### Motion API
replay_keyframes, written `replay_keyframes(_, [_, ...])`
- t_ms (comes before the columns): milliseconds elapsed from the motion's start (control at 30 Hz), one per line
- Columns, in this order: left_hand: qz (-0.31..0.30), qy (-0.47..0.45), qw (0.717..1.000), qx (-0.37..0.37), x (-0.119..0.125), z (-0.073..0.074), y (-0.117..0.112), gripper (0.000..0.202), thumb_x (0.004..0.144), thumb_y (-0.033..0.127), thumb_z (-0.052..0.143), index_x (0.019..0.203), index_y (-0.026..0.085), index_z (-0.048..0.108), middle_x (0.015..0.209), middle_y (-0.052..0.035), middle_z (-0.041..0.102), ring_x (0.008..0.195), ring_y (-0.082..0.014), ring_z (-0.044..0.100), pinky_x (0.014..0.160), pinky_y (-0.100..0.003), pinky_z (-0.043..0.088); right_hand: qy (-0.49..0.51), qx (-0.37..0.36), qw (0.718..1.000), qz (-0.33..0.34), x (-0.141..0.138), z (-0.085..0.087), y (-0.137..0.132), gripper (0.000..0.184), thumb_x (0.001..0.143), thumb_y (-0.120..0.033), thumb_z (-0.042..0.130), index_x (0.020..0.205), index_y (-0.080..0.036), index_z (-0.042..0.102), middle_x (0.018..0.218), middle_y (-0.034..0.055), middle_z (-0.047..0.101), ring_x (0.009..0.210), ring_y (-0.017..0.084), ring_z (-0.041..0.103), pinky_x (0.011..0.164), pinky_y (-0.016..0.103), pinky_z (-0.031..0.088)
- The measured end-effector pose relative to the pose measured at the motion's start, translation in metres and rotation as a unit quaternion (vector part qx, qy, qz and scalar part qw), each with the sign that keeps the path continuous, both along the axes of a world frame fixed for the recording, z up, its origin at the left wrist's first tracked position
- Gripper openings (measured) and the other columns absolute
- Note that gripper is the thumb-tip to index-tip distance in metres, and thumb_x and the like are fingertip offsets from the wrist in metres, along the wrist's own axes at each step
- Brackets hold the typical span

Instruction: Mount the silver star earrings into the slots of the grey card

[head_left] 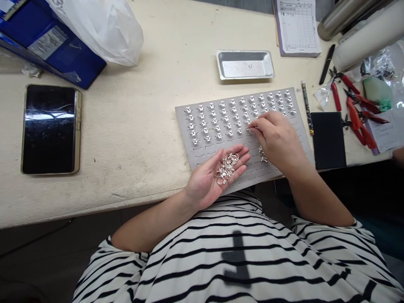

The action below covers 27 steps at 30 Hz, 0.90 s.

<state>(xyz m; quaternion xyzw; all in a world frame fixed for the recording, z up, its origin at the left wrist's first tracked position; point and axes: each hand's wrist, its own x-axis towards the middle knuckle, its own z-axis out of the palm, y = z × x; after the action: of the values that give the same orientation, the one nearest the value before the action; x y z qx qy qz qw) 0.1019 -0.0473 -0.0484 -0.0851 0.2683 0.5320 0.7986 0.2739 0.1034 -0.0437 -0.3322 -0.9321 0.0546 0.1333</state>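
L hand [204, 185] palm up, cupped; R hand [279, 139] palm dn, pinching

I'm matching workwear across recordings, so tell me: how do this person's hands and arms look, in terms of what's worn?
The left hand and right hand are both ungloved, with no watch or bracelet visible at either wrist. The forearms are uncovered. The loose left sleeve and right sleeve are white with black stripes, ending around the elbows.

Board [252, 173] on surface [126, 126] before you, rings [215, 120] in rows on it; tray [233, 70] behind, pliers [355, 118] right, phone [49, 134] left; more rings [226, 169] in your left hand [205, 181].
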Motion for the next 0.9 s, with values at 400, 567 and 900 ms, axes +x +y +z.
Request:
replay_keyframes(400, [-0.002, 0.007, 1.0, 0.001, 0.0, 0.001, 0.001, 0.044, 0.111, 0.042, 0.041, 0.12, 0.018, 0.077, 0.15, -0.0086, 0.066, 0.141, -0.0222, 0.061, 0.113, -0.03, 0.054, 0.025, 0.0, 0.999, -0.039, -0.001, -0.006, 0.001, 0.006, 0.099, -0.024, 0.063, 0.096, -0.028, 0.065, 0.095, 0.006, 0.07, 0.085, 0.023, 0.064, 0.071, 0.039, 0.053])
replay_keyframes(567, [0.001, -0.009, 1.0, 0.001, 0.0, 0.0, 0.001, 0.046, 0.111, 0.042, 0.04, 0.121, 0.018, 0.076, 0.151, -0.0088, 0.066, 0.14, -0.0216, 0.062, 0.112, -0.03, 0.054, 0.063, -0.006, 0.997, -0.045, -0.002, 0.006, -0.01, 0.007, 0.101, -0.023, 0.06, 0.1, -0.027, 0.067, 0.095, 0.0065, 0.071, 0.086, 0.022, 0.066, 0.074, 0.038, 0.055])
replay_keyframes(900, [0.007, -0.015, 1.0, -0.006, 0.002, -0.004, 0.0, 0.045, 0.11, 0.042, 0.042, 0.126, 0.017, 0.076, 0.136, -0.0097, 0.074, 0.135, -0.022, 0.064, 0.113, -0.032, 0.054, 0.114, -0.12, 0.984, 0.071, -0.005, 0.032, -0.063, 0.013, 0.1, -0.019, 0.065, 0.109, -0.027, 0.069, 0.104, 0.0027, 0.074, 0.094, 0.017, 0.071, 0.083, 0.031, 0.058])
